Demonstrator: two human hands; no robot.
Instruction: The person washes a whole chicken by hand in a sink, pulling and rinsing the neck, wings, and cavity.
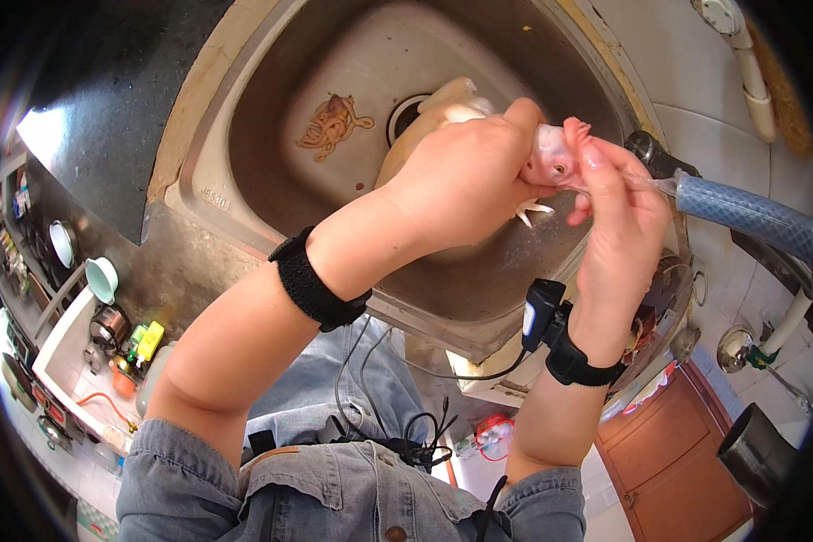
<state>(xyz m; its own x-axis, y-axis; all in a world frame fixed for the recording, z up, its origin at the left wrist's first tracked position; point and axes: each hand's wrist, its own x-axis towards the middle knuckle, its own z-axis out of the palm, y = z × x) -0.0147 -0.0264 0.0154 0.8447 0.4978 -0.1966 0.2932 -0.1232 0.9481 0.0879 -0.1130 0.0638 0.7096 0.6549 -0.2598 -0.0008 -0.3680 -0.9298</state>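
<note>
A plucked chicken's body (406, 142) lies in a metal sink (278, 169), partly hidden behind my left hand (461, 169), which is closed around the bird's neck just behind the head. The chicken's head (554, 159) faces right above the basin. My right hand (623, 190) pinches the head at its comb and beak; the beak is covered by the fingers. Water runs from a clear blue braided hose (745, 206) onto my right hand. A pale chicken foot (534, 211) shows below my left hand. Loose entrails (334, 127) lie on the sink floor, left of the drain (406, 118).
A dark countertop slab (115, 129) stands left of the sink. At the right is a clear container (667, 291) with indistinct contents, below the hose. Cables hang over my denim clothing. Yellow and green bottles (150, 341) stand at the lower left, a red-brown cabinet door (677, 454) at the lower right.
</note>
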